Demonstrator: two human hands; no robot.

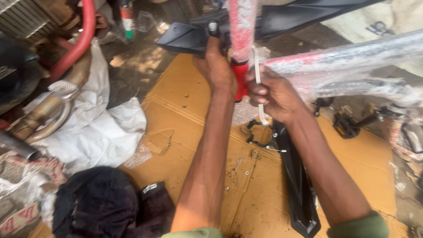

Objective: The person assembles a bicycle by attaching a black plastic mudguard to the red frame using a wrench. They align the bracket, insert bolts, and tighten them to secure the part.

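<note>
On a flattened cardboard sheet over dirt ground, the left hand grips a black bracket beside the plastic-wrapped red bike tube, the right hand pinches a white strap on it; most wrapping remains on.

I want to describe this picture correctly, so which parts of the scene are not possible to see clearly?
- Head view: the red tube runs off the top edge; its upper end is unseen.
- The left hand covers what joins the tube and the black panel.
- The right hand closes on a white strip; its lower part is partly hidden.
- Plastic wrap blurs the frame tube.
</note>
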